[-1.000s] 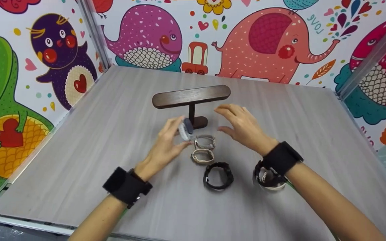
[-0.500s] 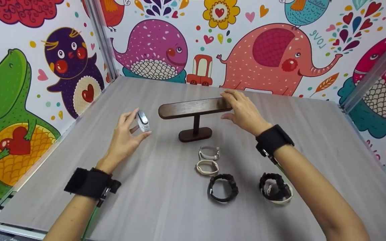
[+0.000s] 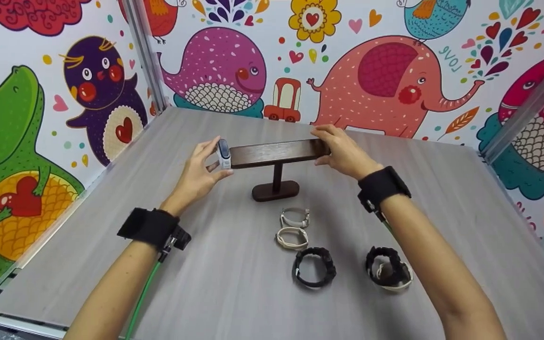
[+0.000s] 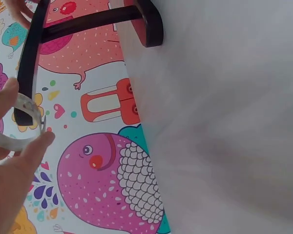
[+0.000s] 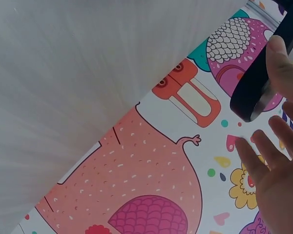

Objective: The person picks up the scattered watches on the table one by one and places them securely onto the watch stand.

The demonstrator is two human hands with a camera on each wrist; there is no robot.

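Note:
My left hand [image 3: 197, 171] pinches a pale grey fitness band [image 3: 224, 153] with a dark oval screen, at the left end of a dark wooden T-shaped bracelet stand [image 3: 272, 152]. In the left wrist view, the looped band [image 4: 38, 114] overlaps the tip of the stand's bar [image 4: 27, 83]. At the other end of the bar, my right hand [image 3: 345, 151] holds it, thumb in front and fingers on top and behind. The right wrist view shows the thumb [image 5: 278, 53] against the bar [image 5: 256, 83], other fingers spread past its end.
In front of the stand lie a grey-white watch [image 3: 295, 217], a beige band [image 3: 292, 238] and a black watch [image 3: 314, 267] on the grey table [image 3: 225, 283]. Farther right, another black watch [image 3: 385, 264] overlaps a cream band [image 3: 402, 283]. Cartoon-printed walls [image 3: 338, 80] enclose the table's back and sides.
My left hand swung left with the fitness band, then came back right to the bar's left end. My right hand moved onto the bar's right end and gripped it.

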